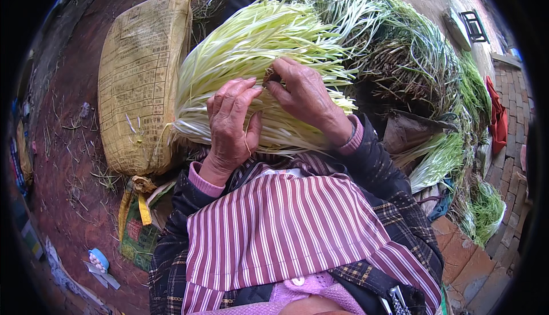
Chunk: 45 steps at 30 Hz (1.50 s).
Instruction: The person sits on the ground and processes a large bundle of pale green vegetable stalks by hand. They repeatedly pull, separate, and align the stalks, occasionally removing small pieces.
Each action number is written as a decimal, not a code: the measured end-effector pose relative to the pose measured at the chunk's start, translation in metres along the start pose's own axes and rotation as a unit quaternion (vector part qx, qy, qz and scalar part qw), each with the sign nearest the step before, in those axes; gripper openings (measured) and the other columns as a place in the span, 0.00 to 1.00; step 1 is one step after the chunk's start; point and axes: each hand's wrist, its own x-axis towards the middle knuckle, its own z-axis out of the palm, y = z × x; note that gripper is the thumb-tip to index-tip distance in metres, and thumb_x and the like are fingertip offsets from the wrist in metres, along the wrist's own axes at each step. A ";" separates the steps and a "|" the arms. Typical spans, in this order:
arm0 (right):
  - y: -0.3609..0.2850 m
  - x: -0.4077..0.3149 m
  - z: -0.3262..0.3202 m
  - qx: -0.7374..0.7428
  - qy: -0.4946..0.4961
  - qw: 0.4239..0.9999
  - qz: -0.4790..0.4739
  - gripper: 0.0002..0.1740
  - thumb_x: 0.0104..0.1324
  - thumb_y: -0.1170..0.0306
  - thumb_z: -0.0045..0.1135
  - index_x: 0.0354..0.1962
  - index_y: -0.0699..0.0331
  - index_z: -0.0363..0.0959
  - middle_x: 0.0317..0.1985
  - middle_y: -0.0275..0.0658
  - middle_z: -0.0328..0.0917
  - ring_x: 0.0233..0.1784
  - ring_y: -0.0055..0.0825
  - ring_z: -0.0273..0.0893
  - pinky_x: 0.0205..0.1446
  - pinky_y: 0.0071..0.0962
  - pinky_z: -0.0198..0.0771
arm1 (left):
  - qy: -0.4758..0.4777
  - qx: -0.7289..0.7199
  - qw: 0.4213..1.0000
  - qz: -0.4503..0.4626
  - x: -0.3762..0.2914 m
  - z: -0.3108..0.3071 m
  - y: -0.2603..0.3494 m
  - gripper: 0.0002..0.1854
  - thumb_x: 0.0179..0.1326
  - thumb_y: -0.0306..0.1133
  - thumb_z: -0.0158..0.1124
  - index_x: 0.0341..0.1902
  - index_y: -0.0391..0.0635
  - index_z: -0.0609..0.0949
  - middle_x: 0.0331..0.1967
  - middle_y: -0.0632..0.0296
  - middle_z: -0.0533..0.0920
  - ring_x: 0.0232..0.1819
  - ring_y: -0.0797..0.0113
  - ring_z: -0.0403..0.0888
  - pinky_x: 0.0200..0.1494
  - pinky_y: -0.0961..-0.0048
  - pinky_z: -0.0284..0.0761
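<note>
A thick bundle of pale yellow-green blanched chives (244, 40) lies across my lap, with its white ends to the left. My left hand (233, 119) rests over the bundle, fingers bent and thumb apart from them. A thin tan strand (245, 134) runs down beside its thumb towards the wrist. Close by, my right hand (304, 92) has thumb and forefinger pinched around a small brown piece of strand (269, 74). The fingertips of both hands almost meet above the leaves. Whether the left fingertips grip the strand is hidden.
A printed yellow woven sack (133, 83) stands left of the bundle. Greener leaves (356, 10) are heaped beyond and to the right, with a smaller bunch (439, 160) near my right elbow. A blue container of white balls (98, 260) sits on the littered reddish floor (64, 160).
</note>
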 end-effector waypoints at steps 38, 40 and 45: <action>-0.003 0.051 0.029 0.401 -0.223 0.888 0.019 0.12 0.77 0.67 0.56 0.43 0.71 0.74 0.43 0.37 0.83 0.51 0.19 0.79 0.59 0.24 0.74 | -0.017 0.007 1.000 -0.004 -0.007 0.005 0.000 0.18 0.52 0.26 0.65 0.49 0.41 0.83 0.46 0.50 0.83 0.54 0.47 0.79 0.58 0.53 0.67; -0.001 0.050 0.033 0.400 -0.212 0.892 0.001 0.12 0.77 0.67 0.56 0.43 0.71 0.75 0.44 0.38 0.83 0.52 0.20 0.79 0.59 0.24 0.74 | -0.019 0.001 1.000 -0.003 -0.007 0.004 -0.001 0.17 0.54 0.26 0.66 0.49 0.41 0.83 0.46 0.48 0.82 0.53 0.45 0.79 0.58 0.52 0.67; -0.006 0.050 0.044 0.447 -0.145 0.883 0.003 0.18 0.74 0.62 0.62 0.36 0.72 0.72 0.28 0.34 0.75 0.35 0.16 0.67 0.39 0.29 0.70 | -0.026 -0.003 1.000 -0.005 -0.008 0.003 -0.001 0.16 0.54 0.26 0.66 0.48 0.40 0.83 0.46 0.47 0.82 0.52 0.44 0.79 0.57 0.52 0.68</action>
